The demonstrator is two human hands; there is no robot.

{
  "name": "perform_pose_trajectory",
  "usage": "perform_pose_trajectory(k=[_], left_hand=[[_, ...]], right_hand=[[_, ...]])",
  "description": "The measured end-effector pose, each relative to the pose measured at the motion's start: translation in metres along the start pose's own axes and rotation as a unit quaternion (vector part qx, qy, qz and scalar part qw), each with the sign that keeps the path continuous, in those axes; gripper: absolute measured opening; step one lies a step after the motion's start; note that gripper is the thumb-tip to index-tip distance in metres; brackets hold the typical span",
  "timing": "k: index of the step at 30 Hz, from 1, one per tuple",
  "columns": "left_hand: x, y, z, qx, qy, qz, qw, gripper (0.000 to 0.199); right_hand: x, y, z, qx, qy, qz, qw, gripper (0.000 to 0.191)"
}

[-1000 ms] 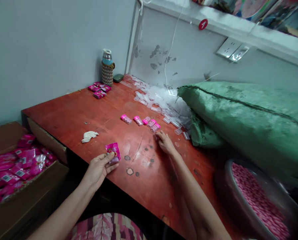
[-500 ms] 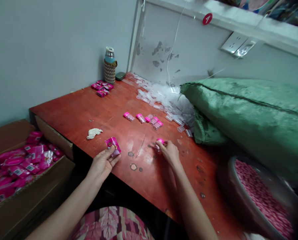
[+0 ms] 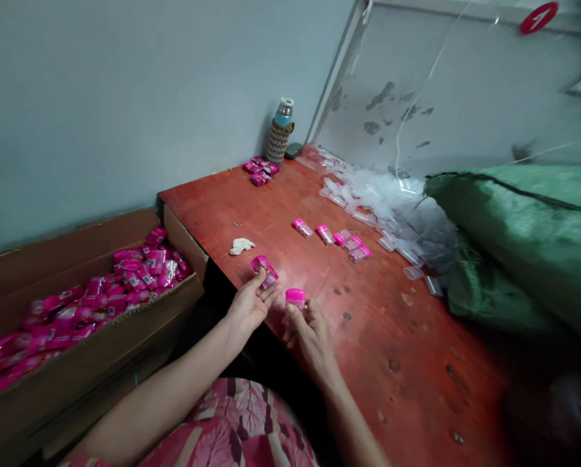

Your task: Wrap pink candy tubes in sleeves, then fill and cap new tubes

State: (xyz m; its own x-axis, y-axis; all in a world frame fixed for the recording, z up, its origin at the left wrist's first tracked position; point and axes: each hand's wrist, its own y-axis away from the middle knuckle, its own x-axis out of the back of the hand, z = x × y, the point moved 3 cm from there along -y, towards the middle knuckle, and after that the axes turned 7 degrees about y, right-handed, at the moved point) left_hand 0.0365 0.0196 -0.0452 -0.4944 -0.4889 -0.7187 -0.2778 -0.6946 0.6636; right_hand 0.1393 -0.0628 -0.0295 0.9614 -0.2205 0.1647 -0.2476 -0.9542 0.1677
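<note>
Between the thumb and fingers of my left hand (image 3: 248, 305) is a small pink printed packet (image 3: 265, 271), held over the table's front edge. My right hand (image 3: 310, 334) grips a small clear container with a pink cap (image 3: 295, 296), cap upward; its lower part is mostly covered by my fingers. The two hands are close together, the container just right of the packet. Farther back on the red table (image 3: 280, 201) lie several more pink-capped containers (image 3: 352, 242) filled with pink pieces.
An open cardboard box (image 3: 183, 237) of pink packets (image 3: 95, 298) stands at the left. Clear empty containers (image 3: 363, 194) are heaped at the back, beside a green sack (image 3: 524, 259). A bottle in a woven sleeve (image 3: 279, 139), pink packs (image 3: 261, 170) and a crumpled white scrap (image 3: 242, 246) are on the table.
My right hand has lifted the pink-capped container off the table and brought it left, near the packet. The left hand still holds the packet. The view has swung left, showing more of the box.
</note>
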Motion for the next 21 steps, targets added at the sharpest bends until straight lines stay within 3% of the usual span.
perform_pose_trajectory(k=[4, 13, 21], left_hand=[[0.003, -0.001, -0.004, 0.017, -0.009, -0.009, 1.0, 0.009], [0.003, 0.002, -0.011, 0.006, -0.055, -0.063, 0.996, 0.015], [-0.001, 0.005, -0.009, -0.029, -0.163, -0.126, 0.978, 0.033]], right_hand=[[-0.018, -0.003, 0.0, 0.006, 0.031, 0.009, 0.999, 0.025], [-0.021, -0.014, 0.005, -0.002, 0.025, 0.028, 0.999, 0.029], [-0.023, -0.021, 0.006, 0.011, -0.029, -0.052, 0.998, 0.028]])
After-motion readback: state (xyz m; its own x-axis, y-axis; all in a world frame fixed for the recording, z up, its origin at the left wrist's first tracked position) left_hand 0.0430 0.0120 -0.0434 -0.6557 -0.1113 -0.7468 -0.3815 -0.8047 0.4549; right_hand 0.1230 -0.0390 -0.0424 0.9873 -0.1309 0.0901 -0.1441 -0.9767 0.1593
